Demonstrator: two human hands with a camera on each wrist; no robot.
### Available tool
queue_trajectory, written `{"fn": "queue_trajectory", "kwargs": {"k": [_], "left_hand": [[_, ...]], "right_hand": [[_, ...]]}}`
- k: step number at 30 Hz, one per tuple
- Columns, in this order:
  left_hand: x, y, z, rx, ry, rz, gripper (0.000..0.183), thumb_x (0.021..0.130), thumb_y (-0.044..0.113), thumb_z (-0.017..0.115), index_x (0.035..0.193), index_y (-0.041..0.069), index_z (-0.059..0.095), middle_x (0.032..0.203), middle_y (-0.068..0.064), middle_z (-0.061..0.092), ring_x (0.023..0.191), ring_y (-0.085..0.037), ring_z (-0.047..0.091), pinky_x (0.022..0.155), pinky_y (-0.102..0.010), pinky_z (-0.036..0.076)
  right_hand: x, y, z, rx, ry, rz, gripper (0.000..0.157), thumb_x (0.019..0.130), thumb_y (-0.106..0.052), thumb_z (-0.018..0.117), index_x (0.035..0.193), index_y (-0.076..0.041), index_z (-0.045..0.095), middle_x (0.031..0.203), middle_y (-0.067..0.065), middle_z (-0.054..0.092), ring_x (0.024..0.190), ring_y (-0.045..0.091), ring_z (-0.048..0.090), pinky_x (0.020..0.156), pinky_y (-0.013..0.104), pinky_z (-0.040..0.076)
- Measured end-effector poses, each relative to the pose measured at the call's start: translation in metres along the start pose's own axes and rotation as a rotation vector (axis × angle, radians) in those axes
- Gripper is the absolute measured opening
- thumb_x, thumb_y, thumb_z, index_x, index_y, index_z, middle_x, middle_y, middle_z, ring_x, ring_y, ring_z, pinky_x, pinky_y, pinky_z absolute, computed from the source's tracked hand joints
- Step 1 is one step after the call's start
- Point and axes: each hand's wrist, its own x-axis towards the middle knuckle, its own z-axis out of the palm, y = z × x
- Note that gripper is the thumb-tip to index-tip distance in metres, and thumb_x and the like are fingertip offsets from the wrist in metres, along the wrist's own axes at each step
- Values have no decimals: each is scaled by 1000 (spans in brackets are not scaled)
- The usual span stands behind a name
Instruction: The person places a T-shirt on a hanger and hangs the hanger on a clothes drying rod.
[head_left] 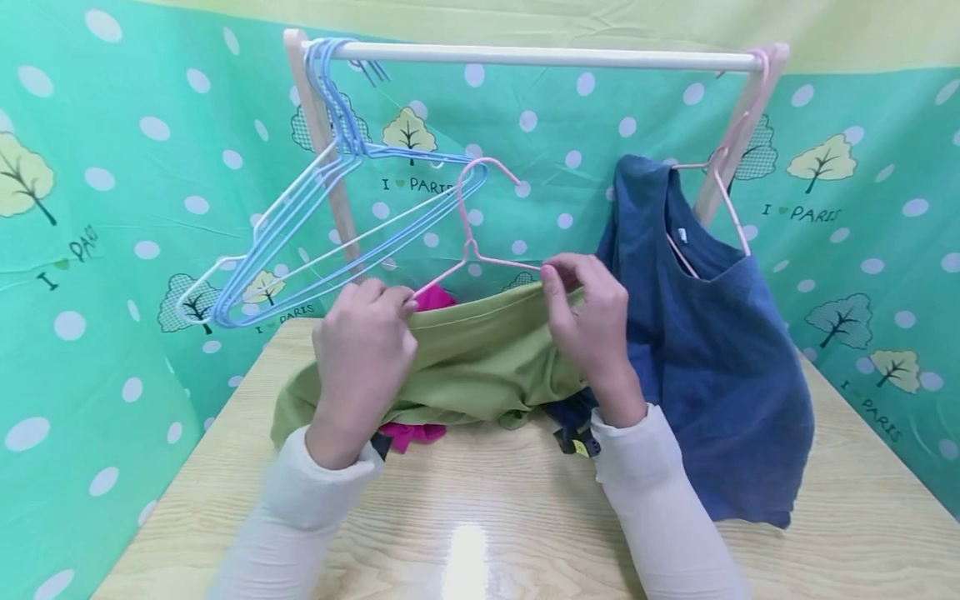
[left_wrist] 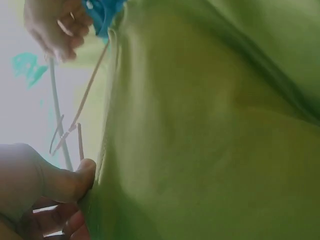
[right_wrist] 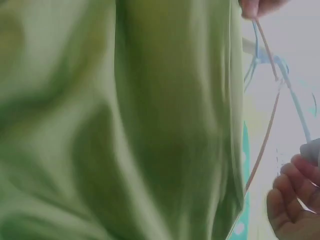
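My left hand (head_left: pixel 367 333) pinches the edge of a green garment (head_left: pixel 480 333) together with one arm of a pink wire hanger (head_left: pixel 468 246). In the left wrist view the thumb (left_wrist: pixel 86 172) presses at the garment's seam. The hanger's hook stands up above the cloth, and its other arm runs behind the far edge. Beside that arm is my right hand (head_left: pixel 592 308), its fingers loosely curled; the right wrist view puts this hand (right_wrist: pixel 300 195) apart from the green cloth. The garment droops over the wooden table, its lower folds bunched.
Several blue and white hangers (head_left: pixel 345 158) hang at the left of the rack's white bar (head_left: pixel 540 57). A navy sleeveless top (head_left: pixel 705 358) hangs at the right on a pink hanger. Bright pink cloth (head_left: pixel 412 435) pokes out under the green garment on the table (head_left: pixel 525 533).
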Motion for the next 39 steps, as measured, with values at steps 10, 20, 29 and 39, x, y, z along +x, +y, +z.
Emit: {"fn": "queue_trajectory", "kwargs": {"k": [10, 20, 29, 39], "left_hand": [[-8, 15, 14, 58, -53, 41, 5, 89, 8, 78, 89, 3, 80, 75, -8, 64, 57, -25, 47, 38, -34, 35], [-15, 26, 23, 93, -103, 73, 5, 90, 9, 79, 89, 4, 80, 74, -7, 63, 64, -27, 57, 40, -40, 47], [-16, 30, 17, 72, -206, 57, 8, 86, 10, 83, 93, 6, 81, 74, -6, 63, 62, -24, 55, 42, -39, 50], [-11, 25, 3, -48, -303, 19, 14, 86, 18, 85, 95, 7, 81, 80, -4, 67, 69, -26, 64, 50, -40, 53]], "right_hand": [[-14, -12, 29, 307, -199, 344, 17, 99, -8, 69, 106, 6, 74, 87, 15, 74, 76, 22, 70, 70, 26, 58], [-22, -29, 45, 824, -182, 688, 29, 104, -13, 62, 121, 10, 66, 101, 24, 73, 89, 31, 76, 85, 40, 60], [-21, -38, 48, 1167, -64, 987, 13, 105, -4, 54, 106, 2, 65, 94, 14, 72, 87, 19, 74, 83, 35, 61], [-25, -34, 57, 1125, -72, 1006, 18, 108, -7, 47, 114, 7, 55, 91, 8, 70, 84, 14, 70, 79, 29, 61]]}}
